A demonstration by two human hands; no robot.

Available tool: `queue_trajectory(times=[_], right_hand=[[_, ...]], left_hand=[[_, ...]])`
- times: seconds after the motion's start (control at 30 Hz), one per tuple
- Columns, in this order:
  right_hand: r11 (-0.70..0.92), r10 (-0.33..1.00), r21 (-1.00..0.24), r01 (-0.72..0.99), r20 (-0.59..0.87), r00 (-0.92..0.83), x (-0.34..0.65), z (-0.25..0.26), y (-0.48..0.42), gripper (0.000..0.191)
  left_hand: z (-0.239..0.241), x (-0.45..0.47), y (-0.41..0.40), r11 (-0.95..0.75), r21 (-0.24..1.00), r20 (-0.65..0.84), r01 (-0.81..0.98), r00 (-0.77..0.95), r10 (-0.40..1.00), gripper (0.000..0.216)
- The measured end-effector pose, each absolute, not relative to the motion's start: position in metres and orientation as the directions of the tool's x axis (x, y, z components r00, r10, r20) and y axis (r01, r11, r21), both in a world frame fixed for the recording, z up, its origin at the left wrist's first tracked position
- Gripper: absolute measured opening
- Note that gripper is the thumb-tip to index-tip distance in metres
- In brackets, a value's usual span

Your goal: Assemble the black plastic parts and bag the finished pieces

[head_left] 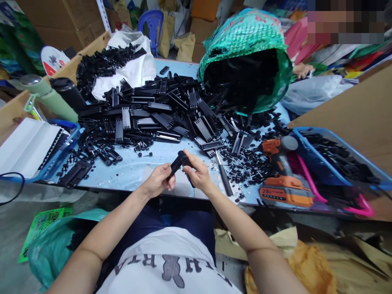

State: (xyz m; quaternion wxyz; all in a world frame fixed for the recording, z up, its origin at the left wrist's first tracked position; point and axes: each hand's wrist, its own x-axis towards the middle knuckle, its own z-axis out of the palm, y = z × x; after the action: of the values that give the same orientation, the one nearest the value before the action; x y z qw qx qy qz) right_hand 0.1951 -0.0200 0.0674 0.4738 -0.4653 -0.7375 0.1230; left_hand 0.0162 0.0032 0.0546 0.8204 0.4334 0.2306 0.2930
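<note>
Near the table's front edge, my left hand (159,179) and my right hand (197,173) both grip one black plastic hinged part (177,165). Its two arms meet at a rounded top and spread downward, one in each hand. Fingers cover much of it. Just beyond my hands lies a heap of flat black slotted plastic pieces (159,107). To the right of my right hand are a screwdriver with a black handle (225,179) and a scatter of small black-headed pins or screws (245,165).
An orange cordless drill (286,190) stands right, beside a blue basket of black parts (337,159). A green woven sack (245,36) spills parts at the back. Left are a blue tray (65,143), a green bottle (53,100) and a black cup (69,94). A co-worker's hand (303,70) shows far right.
</note>
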Motion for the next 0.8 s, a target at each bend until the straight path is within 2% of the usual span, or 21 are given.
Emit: queue_trajectory(times=[0.07, 0.13, 0.2, 0.3, 0.47, 0.57, 0.63, 0.8], right_hand=[[0.555, 0.801, -0.621, 0.553, 0.578, -0.154, 0.199, 0.067, -0.02, 0.05], [0.557, 0.809, -0.625, 0.547, 0.557, -0.189, 0.202, 0.069, -0.022, 0.049], [0.52, 0.841, -0.644, 0.562, 0.5, -0.205, 0.201, 0.071, -0.025, 0.048], [0.43, 0.893, -0.684, 0.589, 0.42, -0.165, 0.191, 0.076, -0.03, 0.046], [0.351, 0.879, -0.726, 0.591, 0.473, 0.059, 0.161, 0.074, -0.039, 0.044], [0.395, 0.833, -0.709, 0.584, 0.545, 0.098, 0.156, 0.063, -0.044, 0.047], [0.431, 0.828, -0.698, 0.572, 0.558, 0.057, 0.161, 0.055, -0.046, 0.048], [0.483, 0.835, -0.67, 0.563, 0.547, -0.065, 0.185, 0.044, -0.044, 0.049]], left_hand=[[0.055, 0.014, 0.003, 0.491, 0.852, -0.196, -0.18, 0.76, 0.619, 0.053], [0.054, 0.014, 0.003, 0.376, 0.921, -0.195, -0.096, 0.724, 0.661, 0.055], [0.053, 0.018, 0.001, 0.108, 0.994, -0.068, -0.033, 0.591, 0.804, 0.054], [0.052, 0.032, -0.004, -0.237, 0.968, 0.196, 0.089, 0.33, 0.924, 0.047], [0.048, 0.052, -0.01, -0.395, 0.91, 0.393, 0.125, 0.038, 0.919, 0.04], [0.052, 0.045, -0.005, -0.514, 0.843, 0.499, 0.159, 0.125, 0.857, 0.035], [0.056, 0.035, 0.001, -0.59, 0.789, 0.546, 0.169, 0.245, 0.801, 0.033], [0.058, 0.021, 0.016, -0.676, 0.723, 0.573, 0.143, 0.422, 0.702, 0.031]])
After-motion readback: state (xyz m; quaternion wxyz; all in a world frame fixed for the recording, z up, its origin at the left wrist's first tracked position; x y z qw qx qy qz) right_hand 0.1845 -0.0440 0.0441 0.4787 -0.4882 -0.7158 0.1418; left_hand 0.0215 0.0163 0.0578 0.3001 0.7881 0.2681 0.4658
